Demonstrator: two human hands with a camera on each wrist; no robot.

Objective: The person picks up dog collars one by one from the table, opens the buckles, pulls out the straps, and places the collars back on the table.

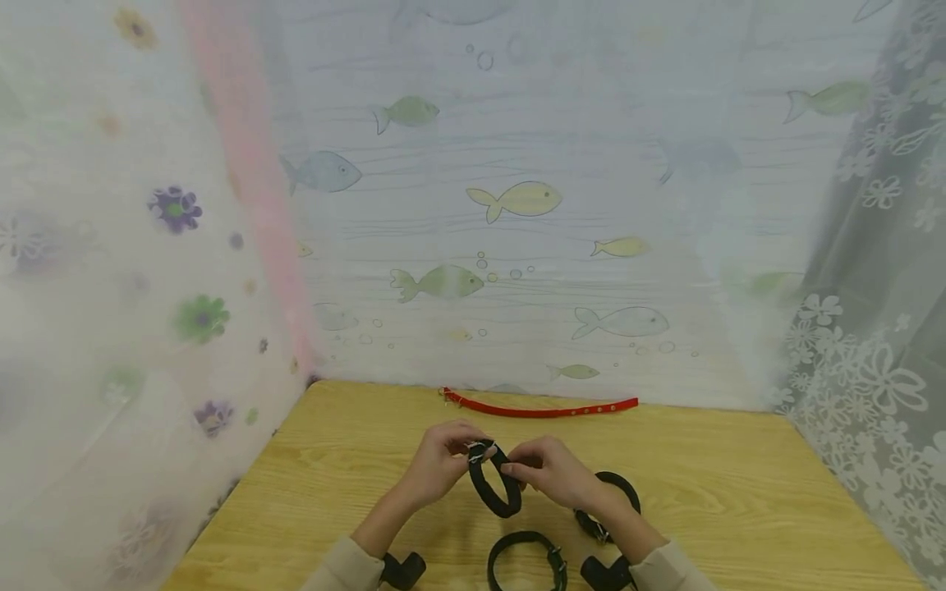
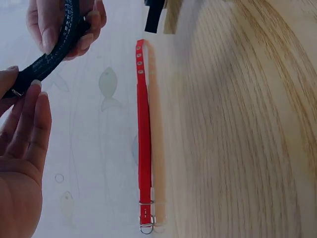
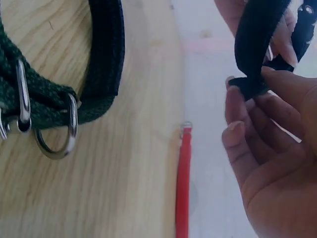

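Held black collar [image 1: 505, 509]: Hanging as a tilted loop above the desk [image 1: 355, 460], it is setting the centre of my clock as the head view is showing it.
Left fingers [image 1: 460, 432]: At 11 o'clock, they are pinching the band narrowly, right beside the metal buckle [image 1: 479, 451].
Right fingers [image 1: 526, 461]: At 2 o'clock, they are pinching the loop's other side; in the right wrist view, a short strap flap [image 3: 250, 88] is sitting between them.
Slip risk: My pinches are catching only small stretches of band, so a loosened thumb could be letting the collar drop.
Twist risk: With two sides held, uneven pulling could be turning the band and skewing the buckle. Whether the strap is running fully through it, I cannot tell.
Collar at 5 o'clock [image 1: 521, 538]: Lying just below, it could be getting knocked by a fallen loop.
Collar at 4 o'clock [image 1: 634, 492]: My right forearm [image 1: 628, 529] is crossing in front of it; a lowered arm could be dragging it. Contact I cannot tell.
Red strap [image 1: 532, 413]: Lying at 1 o'clock, well apart, it is facing little danger unless my reach is running long.
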